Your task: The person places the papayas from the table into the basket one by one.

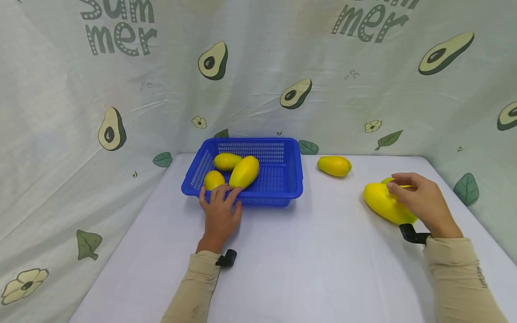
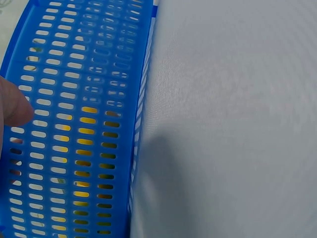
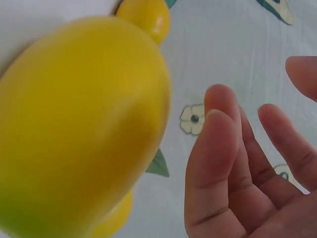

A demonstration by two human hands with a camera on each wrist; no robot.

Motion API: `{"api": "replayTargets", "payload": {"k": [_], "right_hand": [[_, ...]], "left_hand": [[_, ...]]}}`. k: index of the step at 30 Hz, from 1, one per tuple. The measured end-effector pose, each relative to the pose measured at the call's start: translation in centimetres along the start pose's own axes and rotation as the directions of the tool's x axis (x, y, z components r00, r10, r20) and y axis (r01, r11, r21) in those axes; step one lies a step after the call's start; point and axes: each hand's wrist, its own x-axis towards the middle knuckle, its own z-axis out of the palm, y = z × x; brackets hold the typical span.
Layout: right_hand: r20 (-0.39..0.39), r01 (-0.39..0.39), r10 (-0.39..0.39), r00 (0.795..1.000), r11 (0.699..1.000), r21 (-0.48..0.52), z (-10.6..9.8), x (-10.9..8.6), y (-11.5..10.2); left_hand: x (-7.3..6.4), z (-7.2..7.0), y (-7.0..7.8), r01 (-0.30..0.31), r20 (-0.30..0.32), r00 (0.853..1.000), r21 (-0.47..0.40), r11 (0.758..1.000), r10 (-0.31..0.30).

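Observation:
In the head view my left hand (image 1: 220, 213) grips the near rim of a blue plastic basket (image 1: 278, 195), with the fingers over the edge. The left wrist view has the thumb (image 2: 16, 106) against the slotted outer wall. Inside the basket lie three yellow mango-like fruits, one large (image 1: 245, 172). My right hand (image 1: 426, 199) hovers over a big yellow mango-like fruit (image 1: 385, 204) on the right. Its fingers are loosely bent and hold nothing; the right wrist view shows a gap between them and the fruit (image 3: 84, 124). Another fruit (image 1: 387, 180), mostly hidden, lies behind the big one.
A smaller yellow-orange fruit (image 1: 334, 166) with green ends lies on the white tabletop (image 1: 323, 260), right of the basket. A printed cloth (image 1: 250, 58) hangs behind and along both sides of the table.

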Motion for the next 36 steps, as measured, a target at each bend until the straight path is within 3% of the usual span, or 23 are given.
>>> {"api": "replayTargets", "payload": {"k": [6,12,17,24,31,36], "right_hand": [[-0.081,-0.066,0.060,0.995,0.995,-0.077,-0.2,-0.1,1.2],[-0.064,-0.101,0.094,0.993,0.988,-0.120,0.0,-0.1,2.3],[-0.023,-0.065,0.061,0.998,0.979,-0.192,0.4,0.0,2.6],[-0.039,-0.001,-0.007,0.999,0.974,-0.227,1.1,0.0,2.7],[-0.005,0.011,-0.013,1.000,0.969,-0.246,1.2,0.1,2.7],[0.034,0.026,-0.017,0.999,0.964,-0.266,1.0,0.4,2.6]], "left_hand": [[-0.1,0.0,-0.2,0.008,0.012,1.000,-0.006,1.000,-0.008],[0.0,0.1,-0.1,-0.002,0.004,1.000,-0.009,1.000,0.002],[0.1,-0.2,0.0,0.002,0.011,1.000,0.002,1.000,-0.002],[-0.2,-0.4,0.0,0.018,0.025,1.000,0.009,1.000,-0.018],[-0.3,-0.3,-0.1,0.030,0.054,0.998,0.012,0.999,-0.031],[0.0,-0.3,-0.1,0.023,0.040,0.999,0.009,1.000,-0.024]]}}
